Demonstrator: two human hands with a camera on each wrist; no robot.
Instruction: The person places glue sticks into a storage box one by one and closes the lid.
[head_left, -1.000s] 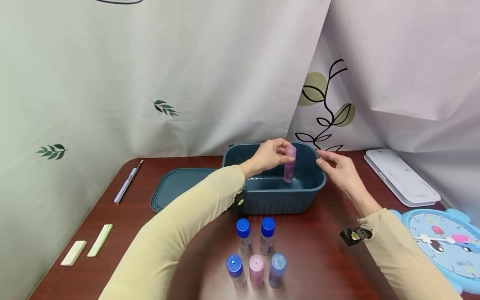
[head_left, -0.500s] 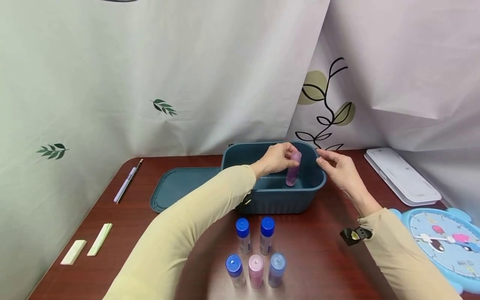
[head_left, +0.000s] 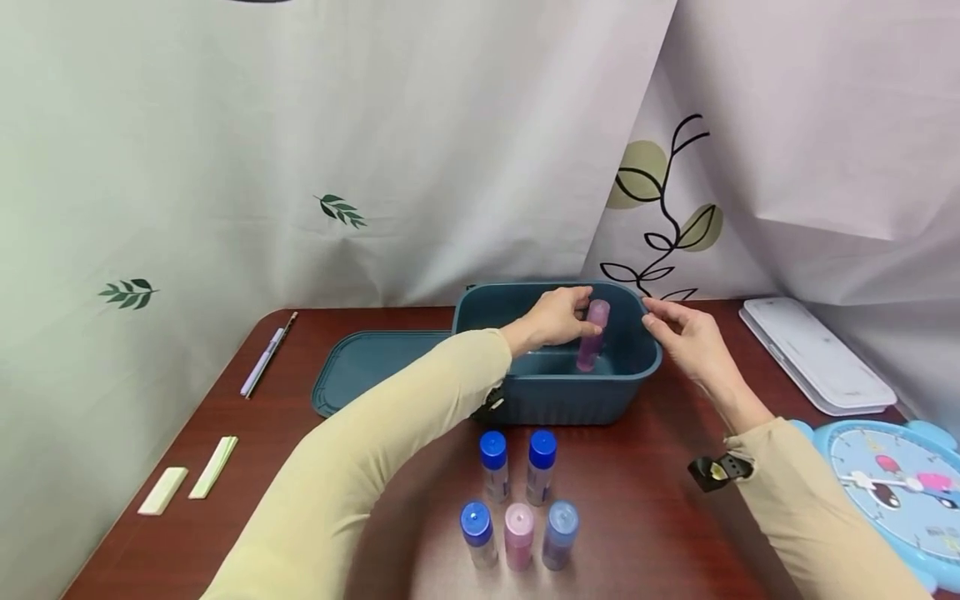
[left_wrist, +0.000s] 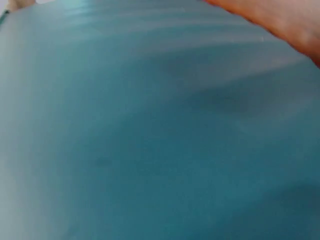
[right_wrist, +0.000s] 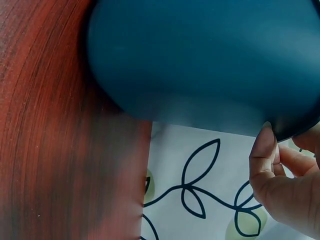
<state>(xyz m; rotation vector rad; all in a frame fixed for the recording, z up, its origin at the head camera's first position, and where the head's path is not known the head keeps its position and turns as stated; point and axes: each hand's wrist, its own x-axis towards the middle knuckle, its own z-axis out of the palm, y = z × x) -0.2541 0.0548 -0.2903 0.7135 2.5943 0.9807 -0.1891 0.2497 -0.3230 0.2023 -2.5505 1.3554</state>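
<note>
Six bottles in all: five stand in a cluster on the table [head_left: 187, 400] in front of the bin [head_left: 558, 396], three blue-capped [head_left: 492, 450], one pink [head_left: 518, 533] and one pale blue [head_left: 561, 532]; the sixth, a pink bottle [head_left: 592, 337], is inside the bin, tilted slightly. The left hand [head_left: 553, 319] grips that bottle near its top, fingers curled round it. The right hand [head_left: 686, 333] touches the bin's right rim, fingers loosely bent, holding nothing. One lid [head_left: 367, 371] lies left of the bin.
</note>
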